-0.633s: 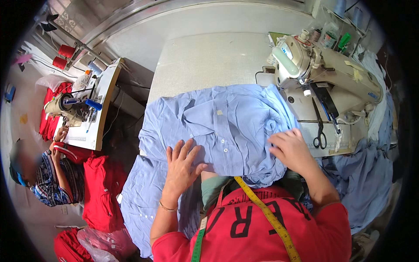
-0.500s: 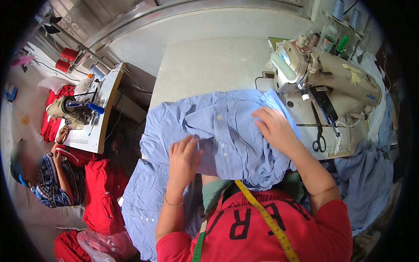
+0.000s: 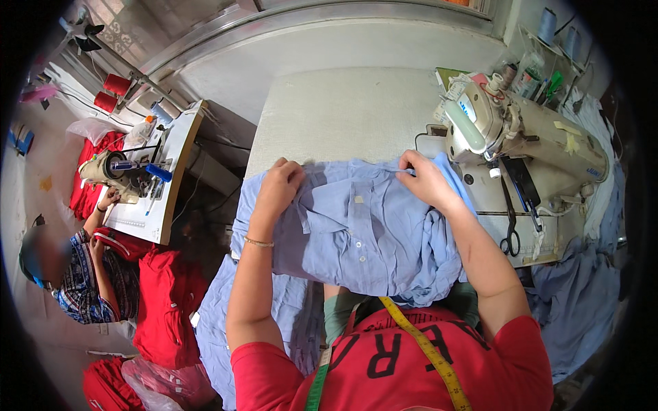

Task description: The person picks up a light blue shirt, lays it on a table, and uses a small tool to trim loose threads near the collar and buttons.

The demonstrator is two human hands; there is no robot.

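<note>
A light blue buttoned shirt lies spread over the near part of the table, its near edge hanging over my lap. My left hand is closed on the shirt's far edge at the left. At the right, my right hand pinches the same far edge between thumb and fingers. Small white buttons and a pale square patch show down the front placket between my hands. Beside my right hand, a brighter blue piece of cloth lies against the sewing machine's bed.
Right of the shirt stands a cream sewing machine, with black scissors before it. More blue garments hang at the right and lie at lower left. Far left, a co-worker sits at another sewing machine with red garments.
Both hands have moved away from me to the shirt's far edge and closed on it. The shirt's left part has shifted, and its near edge lies flatter.
</note>
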